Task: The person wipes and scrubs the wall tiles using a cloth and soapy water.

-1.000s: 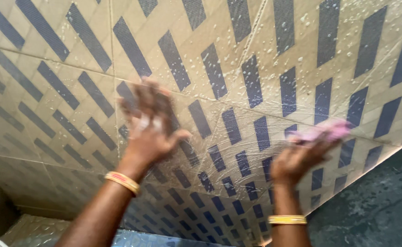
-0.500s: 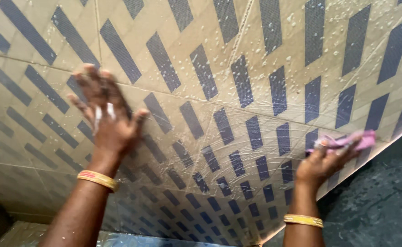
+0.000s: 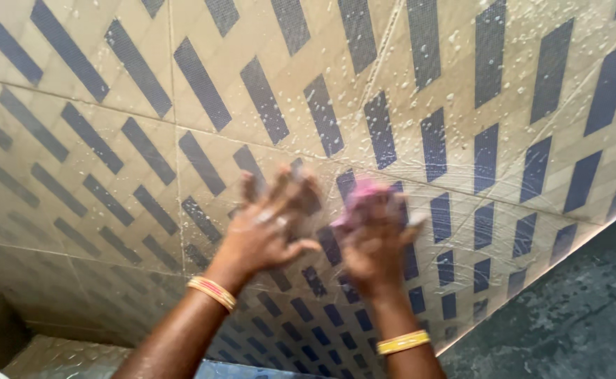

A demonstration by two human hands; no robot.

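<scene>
I am pressing my left hand flat, fingers spread, on the wet tiled wall; my right hand is clenching the pink scrubber at one o'clock of it; firm, overlapping strokes are advisable.

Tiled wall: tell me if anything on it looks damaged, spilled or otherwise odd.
No tile on the tiled wall looks cracked or loose. It is wet: soapy droplets speckle the upper right and smeared streaks run past both hands. The right hand presses a pink cloth to it; the left hand lies flat alongside.
</scene>
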